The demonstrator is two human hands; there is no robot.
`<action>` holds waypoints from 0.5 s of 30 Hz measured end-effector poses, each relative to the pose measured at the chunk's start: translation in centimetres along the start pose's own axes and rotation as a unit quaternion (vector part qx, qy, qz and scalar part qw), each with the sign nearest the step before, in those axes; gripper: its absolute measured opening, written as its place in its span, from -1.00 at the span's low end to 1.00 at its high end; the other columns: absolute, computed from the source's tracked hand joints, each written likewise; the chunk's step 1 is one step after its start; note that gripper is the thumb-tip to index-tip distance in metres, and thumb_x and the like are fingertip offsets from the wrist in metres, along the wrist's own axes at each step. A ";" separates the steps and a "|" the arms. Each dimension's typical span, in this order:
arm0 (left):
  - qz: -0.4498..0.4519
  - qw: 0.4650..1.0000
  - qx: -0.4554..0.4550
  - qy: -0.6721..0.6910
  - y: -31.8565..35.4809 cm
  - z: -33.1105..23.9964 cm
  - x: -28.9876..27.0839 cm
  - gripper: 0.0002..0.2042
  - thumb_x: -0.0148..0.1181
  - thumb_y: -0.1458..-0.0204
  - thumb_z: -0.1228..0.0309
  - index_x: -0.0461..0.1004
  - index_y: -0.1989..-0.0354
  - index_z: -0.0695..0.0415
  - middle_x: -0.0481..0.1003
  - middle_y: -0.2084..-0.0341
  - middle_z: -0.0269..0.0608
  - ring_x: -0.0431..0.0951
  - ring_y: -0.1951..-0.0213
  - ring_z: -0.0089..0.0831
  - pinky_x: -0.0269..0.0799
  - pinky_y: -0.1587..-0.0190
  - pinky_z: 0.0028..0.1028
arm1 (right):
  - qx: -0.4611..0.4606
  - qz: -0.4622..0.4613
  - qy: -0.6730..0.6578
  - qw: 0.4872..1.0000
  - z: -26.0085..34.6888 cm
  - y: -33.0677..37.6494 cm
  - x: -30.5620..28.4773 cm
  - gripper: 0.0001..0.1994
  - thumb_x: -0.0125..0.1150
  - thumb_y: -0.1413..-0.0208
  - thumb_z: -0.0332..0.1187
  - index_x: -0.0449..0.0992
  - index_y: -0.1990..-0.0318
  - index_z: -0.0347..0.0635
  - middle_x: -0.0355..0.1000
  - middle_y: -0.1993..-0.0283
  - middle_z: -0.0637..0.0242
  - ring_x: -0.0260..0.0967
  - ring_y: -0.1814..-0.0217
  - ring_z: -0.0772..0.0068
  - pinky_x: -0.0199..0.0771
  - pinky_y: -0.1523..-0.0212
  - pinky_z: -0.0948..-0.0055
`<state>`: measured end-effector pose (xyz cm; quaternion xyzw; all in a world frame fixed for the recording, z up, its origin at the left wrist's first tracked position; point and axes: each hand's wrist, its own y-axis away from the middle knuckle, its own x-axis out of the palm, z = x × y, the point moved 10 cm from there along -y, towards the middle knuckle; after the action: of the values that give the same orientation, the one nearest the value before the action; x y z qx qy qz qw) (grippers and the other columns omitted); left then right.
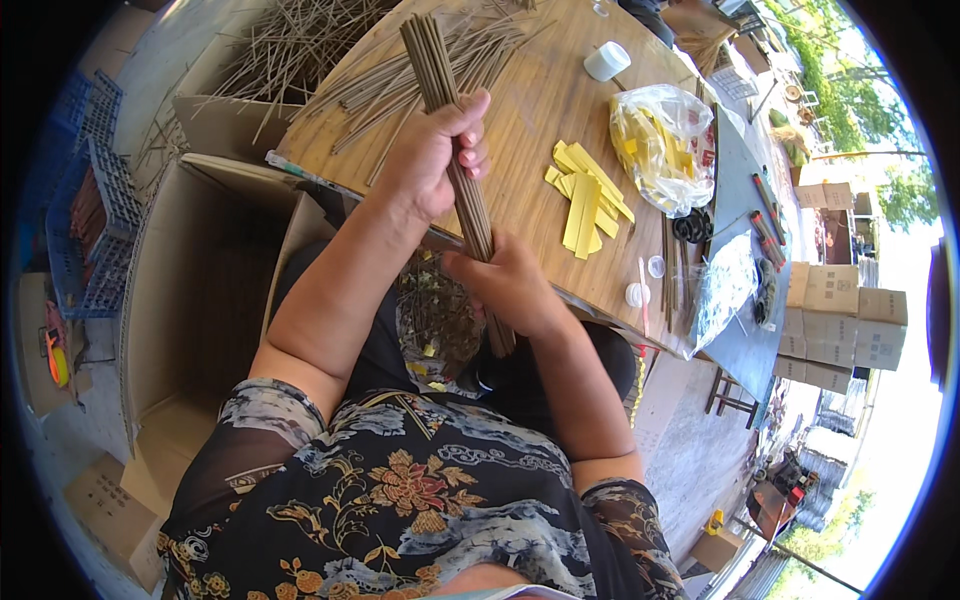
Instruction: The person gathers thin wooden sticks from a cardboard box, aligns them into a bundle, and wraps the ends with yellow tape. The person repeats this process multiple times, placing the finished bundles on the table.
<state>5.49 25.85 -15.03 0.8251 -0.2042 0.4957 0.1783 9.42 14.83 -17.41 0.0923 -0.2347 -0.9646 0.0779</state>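
Observation:
A bundle of thin brown sticks (427, 58) is held at a tilt over the table's near edge, its top leaning away to the left. My left hand (432, 158) is wrapped round its upper part, thumb along the sticks. Lower down, my right hand (515, 285) grips the same bundle, and the lower ends stick out beneath it. Many loose sticks (375, 95) lie on the wooden table (520, 130) beyond my left hand. Yellow paper strips (582, 215) are piled on the tabletop to the right of the bundle.
A clear plastic bag (665, 150) with yellow strips sits at right, near a white cup (606, 62) and a black coil (692, 226). An open cardboard box (165, 260) stands left of my legs; another box (215, 130) holds sticks. Blue crates (100, 235) are farther left.

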 end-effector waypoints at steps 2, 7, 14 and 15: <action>0.056 0.998 0.000 0.023 0.0 -0.7 1.1 -0.85 0.12 0.01 0.34 0.30 0.52 0.04 0.22 0.78 -0.49 0.19 0.75 -0.73 0.12 0.70 -0.70 | 0.032 0.101 -0.129 0.986 -0.4 0.5 1.3 -0.77 0.11 0.00 -0.30 0.24 0.49 -0.23 0.24 0.70 0.38 0.21 0.76 0.57 0.21 0.75 0.54; -0.125 0.984 0.068 -0.110 0.4 -1.6 -1.6 -0.84 0.15 0.04 0.36 0.31 0.55 0.06 0.25 0.77 -0.49 0.22 0.74 -0.69 0.17 0.67 -0.64 | -0.054 -0.142 0.212 0.965 0.8 -0.3 -1.7 -0.75 0.13 0.01 -0.28 0.25 0.48 -0.26 0.26 0.69 0.36 0.23 0.74 0.57 0.23 0.75 0.54; 0.088 0.995 -0.021 0.038 -0.2 -0.4 1.2 -0.83 0.16 0.05 0.36 0.31 0.56 0.06 0.25 0.77 -0.49 0.23 0.74 -0.69 0.15 0.68 -0.65 | 0.039 0.114 -0.158 0.980 -1.0 0.5 2.0 -0.78 0.09 -0.01 -0.30 0.24 0.46 -0.24 0.23 0.69 0.40 0.18 0.76 0.62 0.19 0.76 0.57; 0.057 0.998 -0.015 0.015 -0.2 -0.4 0.7 -0.83 0.16 0.05 0.36 0.30 0.57 0.06 0.25 0.78 -0.49 0.23 0.74 -0.69 0.14 0.68 -0.65 | 0.050 0.168 -0.233 0.957 -1.0 0.9 2.8 -0.80 0.08 -0.01 -0.31 0.24 0.45 -0.22 0.21 0.69 0.42 0.18 0.75 0.64 0.20 0.75 0.58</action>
<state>5.61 26.14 -14.20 0.8017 -0.2555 0.5144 0.1657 6.96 13.07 -18.22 -0.1720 -0.3060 -0.9195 0.1771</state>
